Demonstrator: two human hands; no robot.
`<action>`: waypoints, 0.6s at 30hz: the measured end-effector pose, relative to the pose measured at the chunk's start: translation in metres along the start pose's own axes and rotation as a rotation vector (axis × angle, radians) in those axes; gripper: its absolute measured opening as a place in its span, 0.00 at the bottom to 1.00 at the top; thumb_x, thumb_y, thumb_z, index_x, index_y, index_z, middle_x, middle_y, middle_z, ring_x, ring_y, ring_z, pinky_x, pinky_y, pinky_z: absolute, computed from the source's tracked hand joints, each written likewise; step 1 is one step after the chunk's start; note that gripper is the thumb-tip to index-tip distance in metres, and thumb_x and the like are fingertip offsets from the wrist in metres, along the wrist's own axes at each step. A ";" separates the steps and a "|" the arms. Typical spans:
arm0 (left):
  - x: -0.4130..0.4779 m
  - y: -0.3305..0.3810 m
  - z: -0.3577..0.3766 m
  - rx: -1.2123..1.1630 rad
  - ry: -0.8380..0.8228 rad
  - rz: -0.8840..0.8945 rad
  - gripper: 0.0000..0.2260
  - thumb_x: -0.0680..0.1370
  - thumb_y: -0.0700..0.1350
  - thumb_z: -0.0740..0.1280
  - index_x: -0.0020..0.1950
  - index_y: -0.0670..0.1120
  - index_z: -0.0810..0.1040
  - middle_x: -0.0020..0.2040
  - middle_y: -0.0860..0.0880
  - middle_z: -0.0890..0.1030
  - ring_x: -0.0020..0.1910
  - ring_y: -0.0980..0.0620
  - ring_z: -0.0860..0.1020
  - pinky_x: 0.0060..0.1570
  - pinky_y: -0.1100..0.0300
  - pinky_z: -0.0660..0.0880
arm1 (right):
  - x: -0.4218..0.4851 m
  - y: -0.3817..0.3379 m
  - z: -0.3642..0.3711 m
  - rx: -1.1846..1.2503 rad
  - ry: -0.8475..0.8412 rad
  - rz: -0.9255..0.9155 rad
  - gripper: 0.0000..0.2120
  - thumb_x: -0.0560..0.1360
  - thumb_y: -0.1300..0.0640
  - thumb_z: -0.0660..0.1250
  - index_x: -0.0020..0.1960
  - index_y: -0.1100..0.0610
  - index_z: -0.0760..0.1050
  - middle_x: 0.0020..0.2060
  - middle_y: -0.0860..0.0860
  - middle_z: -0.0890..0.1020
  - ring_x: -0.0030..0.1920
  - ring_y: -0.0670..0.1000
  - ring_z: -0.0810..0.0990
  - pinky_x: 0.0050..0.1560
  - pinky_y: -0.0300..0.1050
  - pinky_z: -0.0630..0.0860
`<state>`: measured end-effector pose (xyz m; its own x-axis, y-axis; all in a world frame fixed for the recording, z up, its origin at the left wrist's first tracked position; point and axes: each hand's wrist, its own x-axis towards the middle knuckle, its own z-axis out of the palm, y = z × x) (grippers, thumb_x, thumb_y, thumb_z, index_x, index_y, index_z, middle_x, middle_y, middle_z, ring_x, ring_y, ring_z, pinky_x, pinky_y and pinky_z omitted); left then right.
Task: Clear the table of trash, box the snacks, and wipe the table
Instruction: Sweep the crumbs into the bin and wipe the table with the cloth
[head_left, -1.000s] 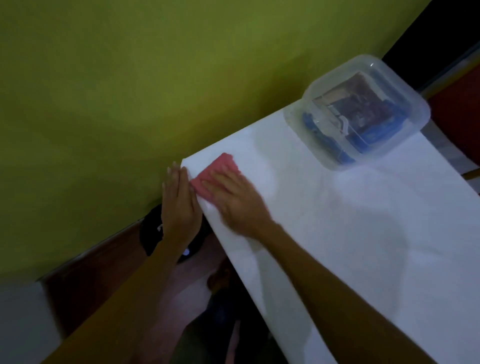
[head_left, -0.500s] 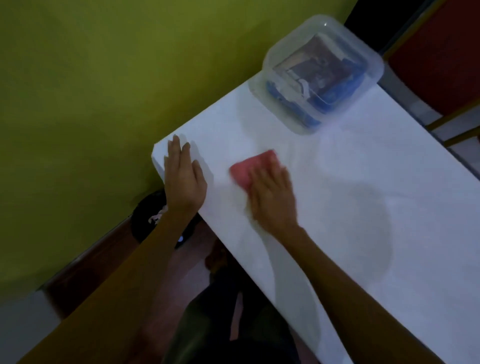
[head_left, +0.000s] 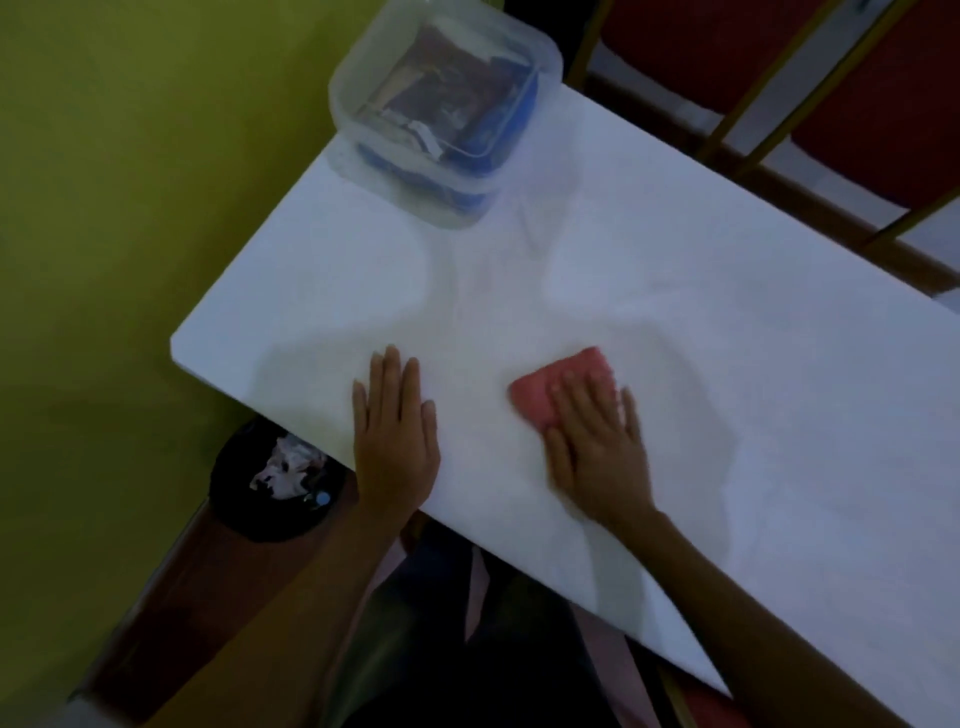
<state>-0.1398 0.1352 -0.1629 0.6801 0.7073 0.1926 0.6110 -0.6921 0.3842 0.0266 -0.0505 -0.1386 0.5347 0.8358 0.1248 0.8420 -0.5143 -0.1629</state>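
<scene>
Light was dim and flat, and the whole view was slightly blurred. A plain yellow-green wall (head_left: 130, 208) filled the left side, with a dark brown wooden baseboard (head_left: 171, 597) running along its foot. The white table (head_left: 727, 338) sat with one corner near that wall. Beyond its far edge stood red-upholstered chairs (head_left: 878, 119) on gold-coloured frames (head_left: 748, 109), with pale floor (head_left: 810, 171) showing between them.

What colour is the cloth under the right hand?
Pink-red cloth, seen in the head view.
</scene>
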 end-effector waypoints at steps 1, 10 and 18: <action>-0.001 0.001 0.000 -0.002 0.000 0.013 0.21 0.84 0.44 0.59 0.75 0.37 0.66 0.77 0.37 0.63 0.78 0.40 0.59 0.75 0.39 0.58 | 0.007 0.018 -0.002 -0.030 0.041 0.155 0.23 0.80 0.53 0.62 0.72 0.61 0.73 0.71 0.59 0.74 0.76 0.60 0.66 0.78 0.60 0.53; -0.006 0.051 0.015 -0.003 -0.230 0.191 0.24 0.85 0.48 0.49 0.77 0.37 0.62 0.79 0.38 0.58 0.80 0.41 0.55 0.75 0.38 0.54 | -0.050 -0.075 0.004 0.140 -0.236 0.249 0.29 0.85 0.43 0.44 0.82 0.55 0.49 0.81 0.55 0.50 0.81 0.56 0.44 0.80 0.60 0.47; -0.010 0.070 0.022 0.040 -0.214 0.158 0.24 0.84 0.46 0.50 0.78 0.36 0.60 0.79 0.38 0.57 0.80 0.42 0.55 0.76 0.36 0.50 | -0.032 0.039 -0.017 -0.059 -0.200 0.516 0.33 0.82 0.41 0.52 0.81 0.60 0.56 0.79 0.59 0.59 0.80 0.58 0.54 0.79 0.60 0.50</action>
<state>-0.0943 0.0766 -0.1575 0.8362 0.5461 0.0503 0.5026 -0.7999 0.3280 0.0434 -0.1003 -0.1325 0.8595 0.4899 -0.1459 0.4801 -0.8717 -0.0983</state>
